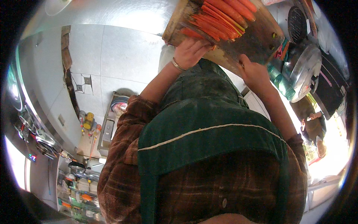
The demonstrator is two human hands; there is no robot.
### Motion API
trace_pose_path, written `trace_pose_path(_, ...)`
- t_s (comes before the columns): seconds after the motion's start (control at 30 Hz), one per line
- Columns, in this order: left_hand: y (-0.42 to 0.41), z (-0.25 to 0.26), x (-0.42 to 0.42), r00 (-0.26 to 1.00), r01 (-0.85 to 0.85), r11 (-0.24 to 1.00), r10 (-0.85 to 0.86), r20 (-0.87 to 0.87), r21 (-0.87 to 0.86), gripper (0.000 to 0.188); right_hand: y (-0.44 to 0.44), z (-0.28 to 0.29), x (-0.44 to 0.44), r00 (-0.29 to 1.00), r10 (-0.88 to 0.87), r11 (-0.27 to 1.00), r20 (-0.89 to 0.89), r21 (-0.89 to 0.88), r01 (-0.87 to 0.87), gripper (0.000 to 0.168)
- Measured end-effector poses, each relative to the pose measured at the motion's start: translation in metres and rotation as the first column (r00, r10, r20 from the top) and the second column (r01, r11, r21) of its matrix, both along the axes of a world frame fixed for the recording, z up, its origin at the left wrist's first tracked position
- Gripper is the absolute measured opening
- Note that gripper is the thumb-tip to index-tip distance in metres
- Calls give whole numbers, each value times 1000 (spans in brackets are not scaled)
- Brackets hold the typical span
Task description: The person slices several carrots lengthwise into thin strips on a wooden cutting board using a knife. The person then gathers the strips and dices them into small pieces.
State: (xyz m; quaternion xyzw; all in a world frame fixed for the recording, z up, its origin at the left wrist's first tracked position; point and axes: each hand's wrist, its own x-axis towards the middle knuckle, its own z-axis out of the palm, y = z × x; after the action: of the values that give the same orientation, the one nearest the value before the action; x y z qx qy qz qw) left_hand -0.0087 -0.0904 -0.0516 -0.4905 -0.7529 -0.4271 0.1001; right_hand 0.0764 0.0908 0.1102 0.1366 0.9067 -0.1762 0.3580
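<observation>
Along the near edge of a wooden cutting board (260,30), my left hand (193,51) has its fingers curled down on a carrot piece (214,48). Only a bit of that piece shows by the fingertips; the rest is hidden. My right hand (254,71) is closed around the handle of a knife, and the handle is mostly covered. The knife blade (228,52) runs up and left across the board, close beside my left fingers. Beyond the blade lies a pile of long-cut carrot strips (218,26). Several whole peeled carrots (229,9) rest behind them.
Right of the board are a green plastic bottle (282,81), a large metal lid (304,72) and a black perforated disc (297,24). A person (314,126) is farther off at right. A metal counter (125,16) extends left; shelves with dishes (81,184) stand lower left.
</observation>
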Motion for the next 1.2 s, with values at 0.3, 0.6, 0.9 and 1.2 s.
trace_pose_path(0.3, -3, -1, -3, 998, 61, 998, -61, 21, -8, 26, -10, -53, 7, 995, -10, 1000, -103, 4, 10, 28)
trace_pose_path(0.6, -5, 2, -3, 997, 79, 996, -79, -2, -33, 28, -1, -17, -1, 992, -43, 999, -118, 10, 44, 28)
trace_pose_path(0.9, -8, 1, -4, 993, 114, 993, -114, -3, -29, 31, 0, 4, 5, 999, 3, 1000, -48, 4, -2, 26)
trace_pose_path(1.2, -7, 2, -5, 996, 86, 996, -86, 3, 4, 33, -10, 2, -7, 1000, 20, 999, 25, 26, -20, 26)
